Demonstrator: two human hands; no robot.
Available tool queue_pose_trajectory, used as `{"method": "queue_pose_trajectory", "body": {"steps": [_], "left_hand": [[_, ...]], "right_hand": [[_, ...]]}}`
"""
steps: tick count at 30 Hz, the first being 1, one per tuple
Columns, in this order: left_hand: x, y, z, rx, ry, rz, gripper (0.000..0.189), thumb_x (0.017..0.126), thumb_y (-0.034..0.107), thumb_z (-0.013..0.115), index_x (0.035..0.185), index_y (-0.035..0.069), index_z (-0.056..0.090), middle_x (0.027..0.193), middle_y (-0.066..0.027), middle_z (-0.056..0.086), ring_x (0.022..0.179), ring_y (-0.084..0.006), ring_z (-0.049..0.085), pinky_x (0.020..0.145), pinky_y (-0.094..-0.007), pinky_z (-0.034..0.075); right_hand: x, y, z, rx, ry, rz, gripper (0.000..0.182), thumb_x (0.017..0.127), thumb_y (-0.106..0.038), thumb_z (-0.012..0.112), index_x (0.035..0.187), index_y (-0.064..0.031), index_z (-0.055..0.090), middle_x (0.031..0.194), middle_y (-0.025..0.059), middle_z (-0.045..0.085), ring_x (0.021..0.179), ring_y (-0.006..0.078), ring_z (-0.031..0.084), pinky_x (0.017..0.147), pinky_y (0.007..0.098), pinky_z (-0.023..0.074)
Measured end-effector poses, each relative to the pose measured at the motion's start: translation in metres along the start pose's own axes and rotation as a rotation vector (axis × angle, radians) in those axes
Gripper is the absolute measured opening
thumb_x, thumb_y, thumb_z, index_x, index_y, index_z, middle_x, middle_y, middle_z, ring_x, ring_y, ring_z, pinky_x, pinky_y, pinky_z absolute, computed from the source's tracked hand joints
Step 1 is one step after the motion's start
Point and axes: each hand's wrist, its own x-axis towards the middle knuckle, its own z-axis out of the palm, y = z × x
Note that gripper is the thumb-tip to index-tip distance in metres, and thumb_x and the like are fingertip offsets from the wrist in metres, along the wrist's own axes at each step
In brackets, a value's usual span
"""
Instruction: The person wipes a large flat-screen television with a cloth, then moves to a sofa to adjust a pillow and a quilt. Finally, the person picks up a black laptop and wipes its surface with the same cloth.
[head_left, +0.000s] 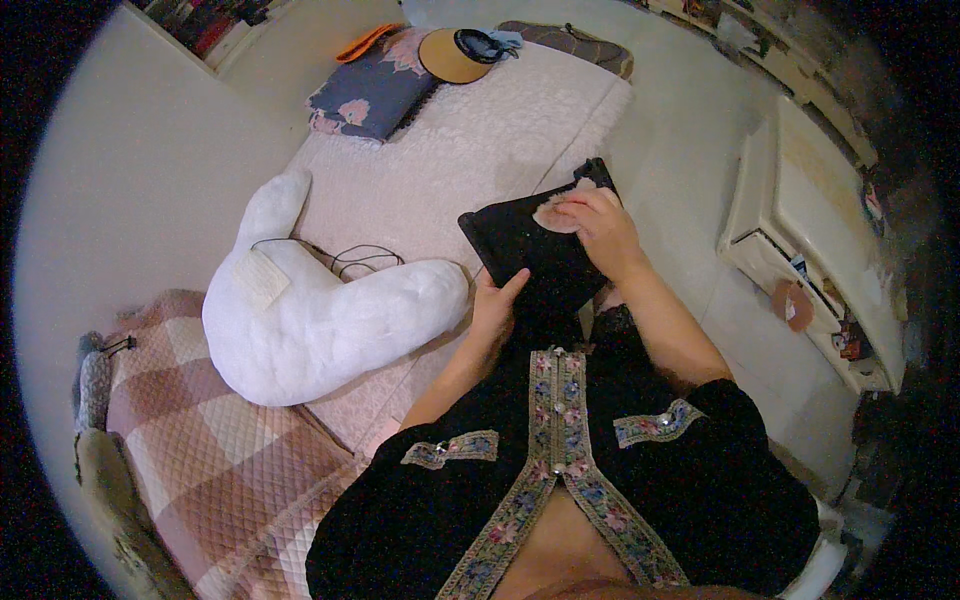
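In front of my body is a flat black item with thick, rolled-looking edges, possibly a fabric bag or case. My left hand grips its lower left edge, thumb on top. A small fluffy pinkish pad or cloth is pinched in my right hand, resting against the upper right of the black surface. To the left lies a white U-shaped pillow, one end close to my left wrist. A cream patch or tag sits on the pillow, and a thin dark cord loops beside it.
Beneath the pillow spreads a pale plush cover. At its far end are a folded dark floral cloth, a tan-brimmed visor and an orange item. A plaid quilted blanket lies left; a cream cabinet stands right.
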Motion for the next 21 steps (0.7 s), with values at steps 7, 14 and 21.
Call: {"method": "queue_pose_trajectory", "body": {"steps": [7,14,21], "left_hand": [[0.003,0.006,0.002,0.06,0.024,-0.011,0.043,0.093,0.0,0.072,0.132,0.001,0.056,0.125,-0.0105,0.068,0.108,-0.0221,0.067,0.093,-0.0379,0.056],[-0.006,-0.003,0.001,0.122,-0.047,0.096,0.051,0.094,0.001,0.071,0.14,0.004,0.049,0.129,-0.0092,0.065,0.112,-0.0202,0.065,0.096,-0.0365,0.054],[-0.005,-0.005,-0.008,0.22,-0.055,0.142,0.051,0.094,-0.001,0.068,0.141,0.002,0.05,0.132,-0.0093,0.062,0.117,-0.0215,0.062,0.099,-0.0355,0.052]], "right_hand": [[0.04,-0.036,-0.005,0.026,0.05,-0.034,0.044,0.072,0.01,0.066,0.11,-0.01,0.073,0.114,0.0091,0.068,0.105,0.0343,0.062,0.092,0.0416,0.0527],[0.049,-0.075,0.056,-0.222,-0.201,-0.074,0.026,0.091,-0.019,0.06,0.113,-0.0132,0.073,0.105,0.0055,0.065,0.1,0.029,0.063,0.086,0.0421,0.0536],[-0.008,-0.071,0.056,-0.194,-0.229,-0.186,0.031,0.091,-0.019,0.059,0.12,-0.0107,0.066,0.107,0.008,0.062,0.1,0.0296,0.062,0.085,0.0418,0.0563]]}}
